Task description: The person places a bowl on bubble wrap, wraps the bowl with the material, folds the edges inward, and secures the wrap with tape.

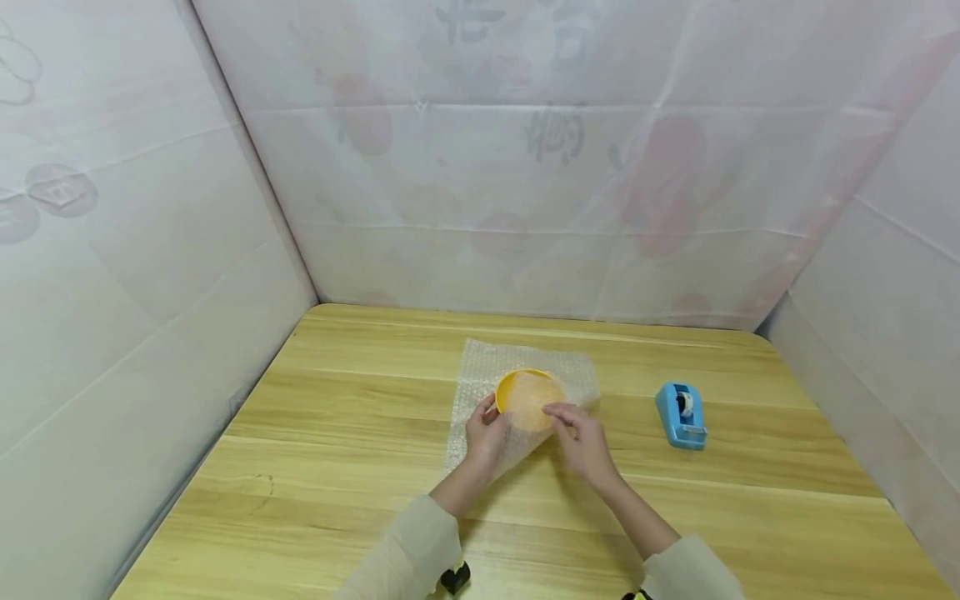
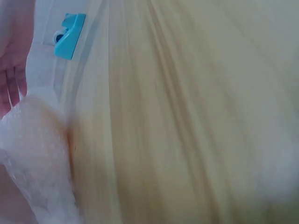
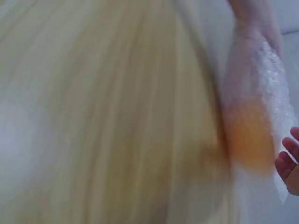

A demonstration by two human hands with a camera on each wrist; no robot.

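A yellow bowl (image 1: 506, 385) sits on a sheet of bubble wrap (image 1: 468, 392). One flap of the wrap is folded up over much of the bowl, which shows through it as pale orange. At the left side my left hand (image 1: 486, 433) holds the bowl and wrap, its fingers around the rim. From the right, my right hand (image 1: 583, 440) pinches the flap above the bowl, fingertips close together. In the right wrist view the bowl (image 3: 252, 135) is a blurred orange shape behind the wrap, with curled right fingers (image 3: 286, 161) beside it.
A light blue tape dispenser (image 1: 681, 417) with a roll in it stands to the right on the wooden table (image 1: 337, 467). Pale cloth walls (image 1: 525, 208) enclose the table at the back and both sides.
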